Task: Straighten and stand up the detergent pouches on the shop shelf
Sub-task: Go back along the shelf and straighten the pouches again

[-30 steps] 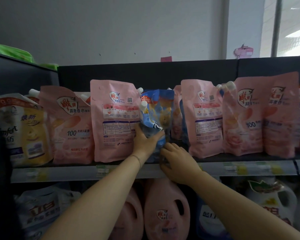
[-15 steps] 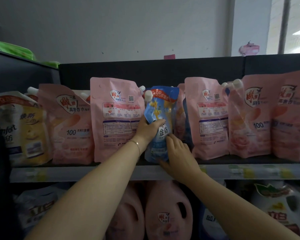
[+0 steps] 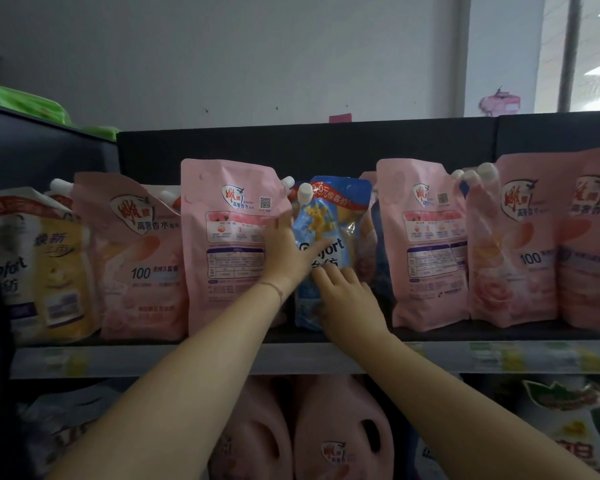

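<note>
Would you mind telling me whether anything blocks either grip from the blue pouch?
Nothing visible does. The left-hand grip holds the blue pouch by its left edge, the right-hand grip presses its lower front; it stands in the gap between two pink pouches.

I count one blue pouch [image 3: 336, 209] under my fingers [image 3: 328, 275]. Of pink pouches [image 3: 229, 244], two left of my fingers, four right, one of those half hidden. One yellow pouch [image 3: 59, 271] far left. Two pink jugs [image 3: 340, 427] below my fingers.
</note>
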Demonstrator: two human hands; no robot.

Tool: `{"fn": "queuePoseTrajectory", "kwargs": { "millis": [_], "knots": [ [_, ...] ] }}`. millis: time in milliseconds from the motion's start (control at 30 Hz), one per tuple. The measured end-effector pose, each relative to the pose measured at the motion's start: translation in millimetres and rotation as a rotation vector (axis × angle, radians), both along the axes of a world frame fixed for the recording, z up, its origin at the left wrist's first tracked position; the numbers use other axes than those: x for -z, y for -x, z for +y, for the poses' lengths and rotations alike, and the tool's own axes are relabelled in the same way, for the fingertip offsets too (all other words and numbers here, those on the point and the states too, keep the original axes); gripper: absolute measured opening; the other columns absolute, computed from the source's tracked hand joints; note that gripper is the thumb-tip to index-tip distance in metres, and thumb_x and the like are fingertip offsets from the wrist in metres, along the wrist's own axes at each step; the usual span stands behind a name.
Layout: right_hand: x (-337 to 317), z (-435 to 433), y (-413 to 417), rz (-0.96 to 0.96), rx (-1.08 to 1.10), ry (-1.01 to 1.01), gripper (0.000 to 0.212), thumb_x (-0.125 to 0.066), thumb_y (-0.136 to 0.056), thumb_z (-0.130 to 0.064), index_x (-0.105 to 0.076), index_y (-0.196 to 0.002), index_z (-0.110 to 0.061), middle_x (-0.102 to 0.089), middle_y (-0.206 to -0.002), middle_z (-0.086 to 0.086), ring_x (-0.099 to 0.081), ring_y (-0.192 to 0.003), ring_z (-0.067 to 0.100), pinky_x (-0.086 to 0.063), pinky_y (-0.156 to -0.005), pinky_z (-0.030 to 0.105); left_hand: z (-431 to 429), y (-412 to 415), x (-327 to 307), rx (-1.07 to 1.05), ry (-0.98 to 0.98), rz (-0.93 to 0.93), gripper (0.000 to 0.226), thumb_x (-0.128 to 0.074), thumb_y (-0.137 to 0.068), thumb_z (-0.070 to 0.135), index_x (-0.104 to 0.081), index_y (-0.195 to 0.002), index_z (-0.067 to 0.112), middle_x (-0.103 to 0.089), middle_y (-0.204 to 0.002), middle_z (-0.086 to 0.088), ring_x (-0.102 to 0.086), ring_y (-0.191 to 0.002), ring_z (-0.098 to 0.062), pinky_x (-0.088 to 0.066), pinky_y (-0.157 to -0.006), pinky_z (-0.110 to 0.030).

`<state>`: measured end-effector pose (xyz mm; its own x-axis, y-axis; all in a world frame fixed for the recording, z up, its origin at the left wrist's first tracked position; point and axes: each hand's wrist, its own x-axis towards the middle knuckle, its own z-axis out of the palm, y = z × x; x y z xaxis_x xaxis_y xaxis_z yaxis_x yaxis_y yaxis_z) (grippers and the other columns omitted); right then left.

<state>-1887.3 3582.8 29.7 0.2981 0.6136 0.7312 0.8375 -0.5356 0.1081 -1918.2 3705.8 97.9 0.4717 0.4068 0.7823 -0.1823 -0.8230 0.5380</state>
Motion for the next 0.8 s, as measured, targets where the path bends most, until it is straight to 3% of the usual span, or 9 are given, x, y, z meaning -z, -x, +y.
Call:
{"fn": "queuePoseTrajectory", "kwargs": {
  "millis": [100,200,333,467,533,600,700,733,800],
  "knots": [
    [-3.9,13.1,-1.7,0.1,0.07,0.043,0.058,-0.063,-0.089,-0.02,-0.036,-0.141,-0.016,-0.037,-0.138,0.006,-0.042,-0.123,0.029,-0.047,-0.091,0.042,-8.2,12.7,5.7,-0.013,-0.082,-0.148,0.081,-0.079,-0.078,0.016,-0.029,-0.141,0.008,-0.033,-0.127,0.0,-0.031,-0.116,-0.002,-0.032,-0.089,-0.001],
    [-4.9,26.0,-7.4,0.248,0.133,0.052,0.066,-0.058,-0.094,-0.025,-0.021,-0.149,-0.023,-0.037,-0.14,0.012,-0.057,-0.109,0.033,-0.053,-0.081,0.042,-7.8,21.5,19.0,-0.13,-0.304,-0.186,0.072,-0.073,-0.078,0.004,-0.033,-0.138,0.01,-0.036,-0.134,-0.01,-0.033,-0.125,-0.013,-0.037,-0.102,-0.016],
    [-13.6,48.6,-25.4,0.386,0.122,0.13,0.069,-0.058,-0.094,-0.019,-0.014,-0.147,-0.027,-0.034,-0.14,0.015,-0.06,-0.104,0.036,-0.055,-0.079,0.046,8.1,23.9,38.9,-0.271,-0.665,0.048,0.036,-0.07,-0.073,-0.004,-0.063,-0.107,0.007,-0.058,-0.109,-0.009,-0.054,-0.101,-0.027,-0.053,-0.084,-0.039],
    [-20.4,62.6,-44.5,0.429,0.083,0.322,0.079,-0.059,-0.093,-0.021,-0.009,-0.153,-0.017,-0.02,-0.153,0.015,-0.037,-0.133,0.036,-0.045,-0.102,0.044,17.1,19.1,54.4,-0.431,-0.817,0.268,0.066,-0.083,-0.053,0.01,-0.065,-0.115,0.014,-0.062,-0.124,-0.006,-0.059,-0.113,-0.027,-0.049,-0.083,-0.039],
    [-21.6,59.6,-45.6,0.408,0.051,0.46,0.083,-0.056,-0.095,-0.023,0.001,-0.155,-0.013,0.0,-0.161,0.013,-0.008,-0.146,0.036,-0.032,-0.113,0.045,13.3,17.3,55.7,-0.507,-0.861,0.421,0.086,-0.082,-0.061,0.019,-0.047,-0.14,0.013,-0.044,-0.147,-0.011,-0.043,-0.134,-0.026,-0.04,-0.099,-0.044],
    [-25.5,49.4,-46.4,0.531,-0.006,0.472,0.092,-0.059,-0.093,-0.018,0.01,-0.154,-0.012,0.01,-0.161,0.011,-0.005,-0.148,0.034,-0.026,-0.117,0.043,11.5,12.5,56.2,-0.535,-0.888,0.606,0.095,-0.069,-0.082,0.022,-0.008,-0.154,0.015,-0.008,-0.162,-0.01,-0.017,-0.147,-0.026,-0.018,-0.114,-0.048],
    [-30.6,30.3,-46.3,0.655,-0.176,0.246,0.078,-0.062,-0.087,-0.01,-0.021,-0.153,-0.013,-0.026,-0.154,0.012,-0.034,-0.138,0.031,-0.036,-0.111,0.038,7.8,9.4,52.4,-0.586,-0.853,0.715,0.096,-0.06,-0.091,0.03,0.012,-0.153,0.015,0.006,-0.162,-0.008,-0.008,-0.149,-0.024,-0.005,-0.117,-0.049],
    [-30.1,23.5,-43.5,0.599,-0.185,0.181,0.068,-0.062,-0.086,-0.009,-0.034,-0.148,-0.014,-0.04,-0.146,0.011,-0.042,-0.132,0.03,-0.041,-0.107,0.039,7.9,6.4,52.7,-0.6,-0.853,0.716,0.095,-0.057,-0.092,0.032,0.013,-0.152,0.013,0.005,-0.162,-0.008,-0.007,-0.149,-0.024,-0.005,-0.117,-0.048],
    [-26.4,14.8,-38.0,0.327,-0.036,0.133,0.065,-0.063,-0.085,-0.015,-0.037,-0.145,-0.019,-0.04,-0.141,0.008,-0.041,-0.129,0.029,-0.043,-0.103,0.044,5.2,0.9,51.4,-0.64,-0.852,0.693,0.093,-0.055,-0.094,0.033,0.012,-0.152,0.008,0.002,-0.162,-0.011,-0.006,-0.148,-0.027,-0.007,-0.118,-0.047]
  ]
}}
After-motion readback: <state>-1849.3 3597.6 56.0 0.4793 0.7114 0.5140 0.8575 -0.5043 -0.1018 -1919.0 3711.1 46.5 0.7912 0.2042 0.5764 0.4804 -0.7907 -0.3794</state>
